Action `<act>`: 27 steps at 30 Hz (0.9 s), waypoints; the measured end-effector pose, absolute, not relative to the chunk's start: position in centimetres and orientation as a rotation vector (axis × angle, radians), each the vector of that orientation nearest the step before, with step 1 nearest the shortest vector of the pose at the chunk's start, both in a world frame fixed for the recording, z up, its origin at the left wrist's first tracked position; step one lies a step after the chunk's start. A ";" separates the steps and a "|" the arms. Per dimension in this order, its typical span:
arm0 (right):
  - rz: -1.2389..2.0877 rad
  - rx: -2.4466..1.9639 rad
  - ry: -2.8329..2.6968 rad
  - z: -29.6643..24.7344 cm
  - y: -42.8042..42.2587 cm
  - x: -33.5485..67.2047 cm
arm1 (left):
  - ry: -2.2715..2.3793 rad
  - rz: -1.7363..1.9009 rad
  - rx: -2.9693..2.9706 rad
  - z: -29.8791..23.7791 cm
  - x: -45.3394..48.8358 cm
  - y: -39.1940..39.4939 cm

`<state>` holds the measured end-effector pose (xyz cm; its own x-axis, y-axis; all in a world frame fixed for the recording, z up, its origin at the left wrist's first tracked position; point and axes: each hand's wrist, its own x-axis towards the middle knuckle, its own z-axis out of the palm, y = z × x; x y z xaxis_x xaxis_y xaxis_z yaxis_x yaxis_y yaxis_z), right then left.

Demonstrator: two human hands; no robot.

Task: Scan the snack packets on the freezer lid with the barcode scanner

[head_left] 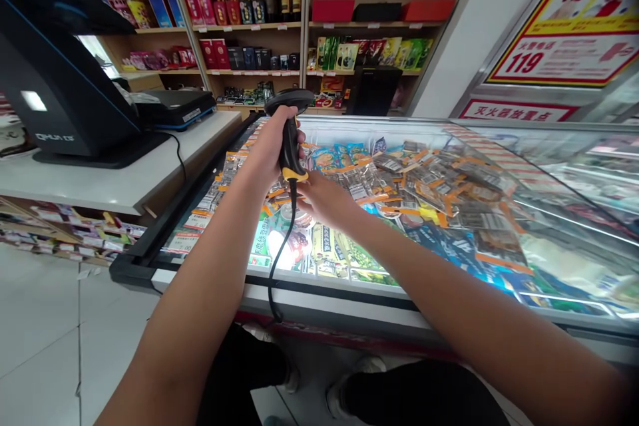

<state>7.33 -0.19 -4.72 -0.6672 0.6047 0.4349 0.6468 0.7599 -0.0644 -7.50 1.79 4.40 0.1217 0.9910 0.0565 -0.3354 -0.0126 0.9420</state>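
Note:
My left hand [282,133] is wrapped round the grip of a black and yellow barcode scanner [290,146], its head uppermost and tilted away. A black cable runs from the bottom of its handle down over the freezer's front edge. Just behind and below the handle is my right hand [322,196], its fingers bent and partly covered by the scanner and cable. What those fingers hold cannot be made out. Under both hands are many clear snack packets [384,176] with orange edges, lying on a glass-topped chest freezer [359,293]. Colourful frozen food bags [332,246] show through the glass.
On the left, a counter [114,183] carries a black checkout terminal [64,80] and a dark flat device [172,106]. Shelves [249,26] of bottles and boxes stand behind. A black box-shaped object [373,92] is beyond the freezer. Red-and-white signs [519,110] hang at right.

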 end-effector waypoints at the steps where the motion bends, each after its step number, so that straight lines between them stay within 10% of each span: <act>1: -0.083 -0.931 -2.497 -4.4 0.0 7.9 | 0.840 1.283 1.039 4.4 -7.5 1.8; 27: 0.726 -0.952 -1.387 0.6 5.9 20.2 | 0.542 0.524 1.394 2.5 -4.4 -0.6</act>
<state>20.18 5.94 0.61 0.0813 0.8776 0.4724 0.1123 0.4629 -0.8793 -4.36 -0.62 2.45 0.7705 0.6356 -0.0476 -0.0252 0.1050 0.9942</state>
